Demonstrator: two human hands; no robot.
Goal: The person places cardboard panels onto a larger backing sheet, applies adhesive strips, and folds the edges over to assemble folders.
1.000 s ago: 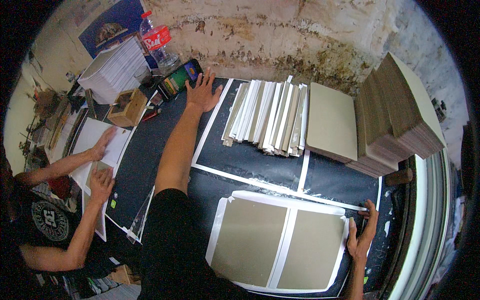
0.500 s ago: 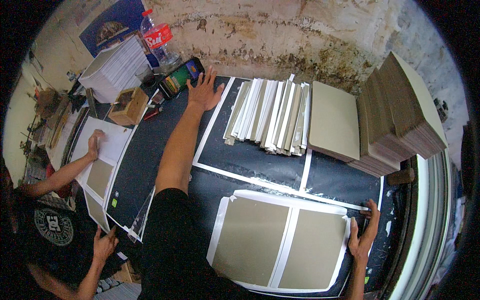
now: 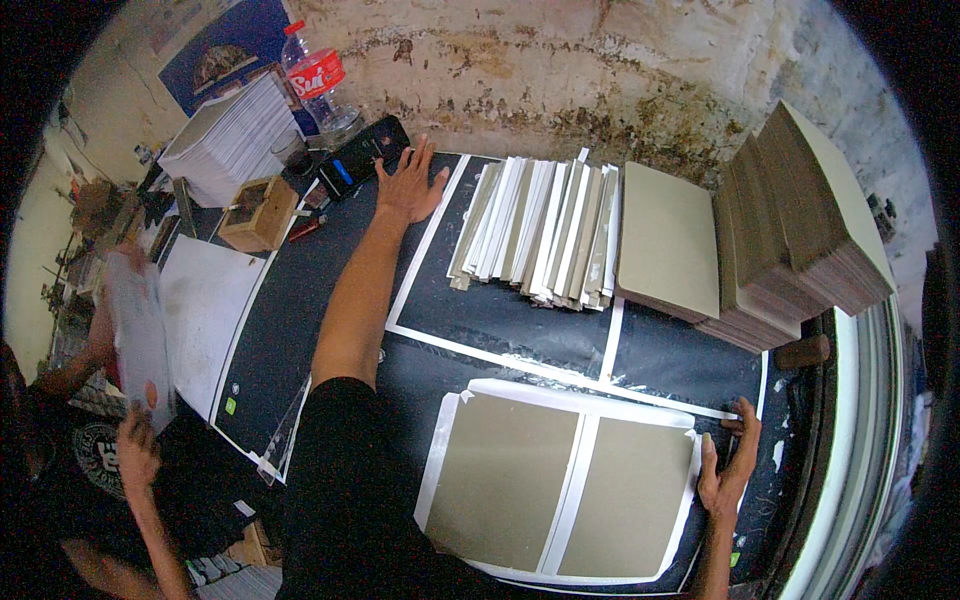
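Down at the near side, the grey board cover (image 3: 500, 470) lies flat on the counter (image 3: 450, 375), two panels with white paper edging, its lower edge hidden by the person's black shirt (image 3: 345, 490). The right hand (image 3: 727, 470) sits at its right edge, thumb and fingers apart; contact, I can't tell. Over to the left, here's the change: the co-worker's hands (image 3: 138, 450) now have a blurred pale sheet (image 3: 145, 340) up, and the grey panels have gone from the white paper (image 3: 205, 310). Farther along, the left hand (image 3: 408, 188) hasn't budged, fingers spread beside the phone (image 3: 362, 158), whose screen has turned from green to dark! Beyond: cut strips (image 3: 545, 230), stacked boards (image 3: 800, 230), wooden box (image 3: 262, 213), then the red-capped bottle (image 3: 318, 75) against the stained wall (image 3: 480, 70).
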